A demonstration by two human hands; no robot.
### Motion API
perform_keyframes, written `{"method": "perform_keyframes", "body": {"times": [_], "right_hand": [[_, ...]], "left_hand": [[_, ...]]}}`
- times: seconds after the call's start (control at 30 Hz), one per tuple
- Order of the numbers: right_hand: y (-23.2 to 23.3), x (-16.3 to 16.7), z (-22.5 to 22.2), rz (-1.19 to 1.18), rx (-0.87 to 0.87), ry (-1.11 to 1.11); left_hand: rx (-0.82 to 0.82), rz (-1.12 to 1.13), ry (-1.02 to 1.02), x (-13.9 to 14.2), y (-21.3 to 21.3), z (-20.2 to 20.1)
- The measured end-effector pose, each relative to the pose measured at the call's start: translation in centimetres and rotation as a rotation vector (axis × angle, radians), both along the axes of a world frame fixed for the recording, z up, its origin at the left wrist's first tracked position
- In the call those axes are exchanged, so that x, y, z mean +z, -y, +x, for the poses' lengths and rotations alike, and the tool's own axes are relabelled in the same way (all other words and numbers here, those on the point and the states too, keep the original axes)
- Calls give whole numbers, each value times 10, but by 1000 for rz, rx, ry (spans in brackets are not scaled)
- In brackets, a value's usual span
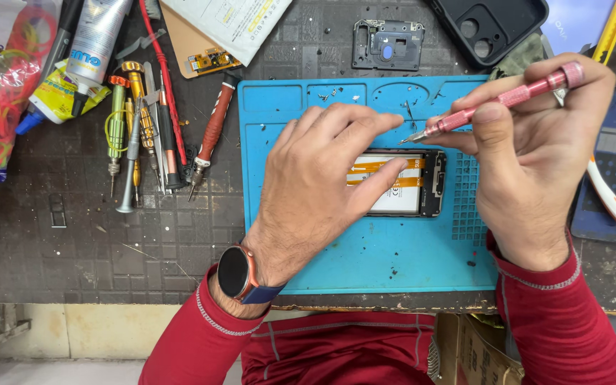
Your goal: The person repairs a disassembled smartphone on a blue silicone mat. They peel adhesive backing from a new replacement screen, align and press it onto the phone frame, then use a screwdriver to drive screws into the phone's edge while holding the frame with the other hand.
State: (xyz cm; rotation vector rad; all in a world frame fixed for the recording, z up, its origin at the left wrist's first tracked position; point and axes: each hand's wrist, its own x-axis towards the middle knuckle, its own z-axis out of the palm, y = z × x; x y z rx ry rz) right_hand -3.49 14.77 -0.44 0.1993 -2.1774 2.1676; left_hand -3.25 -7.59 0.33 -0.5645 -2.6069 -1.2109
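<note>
Holding open phone (422, 184) flat on blue mat (365, 249) with left hand (322, 171), fingers spread wide, pressing on phone's left part. Right hand (536, 150) pinches pink screwdriver (500, 100), fingers tight round it. Tip sits at phone's far edge, near top corner. Step looks like working screw there. Next move needs steady tip, straight on screw, phone kept from sliding. More screwdrivers (144, 135) lie left on surface. Black case (490, 28) far right. Small black frame (388, 45) far, past mat.
</note>
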Motion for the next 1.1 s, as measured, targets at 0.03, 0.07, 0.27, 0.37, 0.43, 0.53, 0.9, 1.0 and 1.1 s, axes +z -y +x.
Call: {"method": "perform_keyframes", "body": {"times": [0.03,0.07,0.27,0.37,0.43,0.53,0.9,1.0,1.1], "right_hand": [[1,0,0,-1,4,5],[2,0,-1,-5,8,7],[4,0,0,-12,23,6],[3,1,1,-3,36,4],[3,1,1,-1,41,3],[3,1,1,-1,36,-6],[2,1,1,14,29,-11],[2,4,1,31,21,-7],[3,5,1,34,29,0]], "left_hand": [[-5,0,-1,-1,-1,0],[-7,4,-1,-2,-1,1],[3,25,-8,-5,-2,1],[9,22,-21,-4,-2,2],[17,20,-19,-4,-3,2],[30,23,-26,-3,-3,2],[52,24,-28,-3,-2,3],[59,26,-25,-3,-3,4],[64,19,-30,-3,-2,3]]}}
